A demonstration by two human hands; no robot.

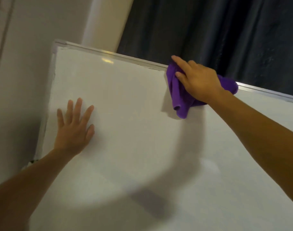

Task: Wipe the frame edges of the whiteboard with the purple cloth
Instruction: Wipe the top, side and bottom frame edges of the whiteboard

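Two hands work the one whiteboard (142,130) here. The right hand (199,80) presses the purple cloth (179,100) onto the top frame edge (125,56), fingers stretched over the bunched fabric rather than curled round it, with the index fingertip reaching up over the rail. The left hand (74,127) lies open and flat on the white surface, fingers spread, holding nothing; it seems to be steadying the board.

To wipe this rail well, I judge that the cloth should wrap over the lip, so that both the front face and the top of the metal strip are rubbed in a single pass. Even pressure through the fingertips, and a slide along the whole length to the top left corner (56,43), would suit it. A loose tail of cloth hangs down on the board face; gathering it in would keep it from dragging.

By count: one cloth, one whiteboard, two frame edges in sight, namely the top one and the left edge (48,104). Behind the board hang a dark curtain (209,30) and a pale wall (26,47).
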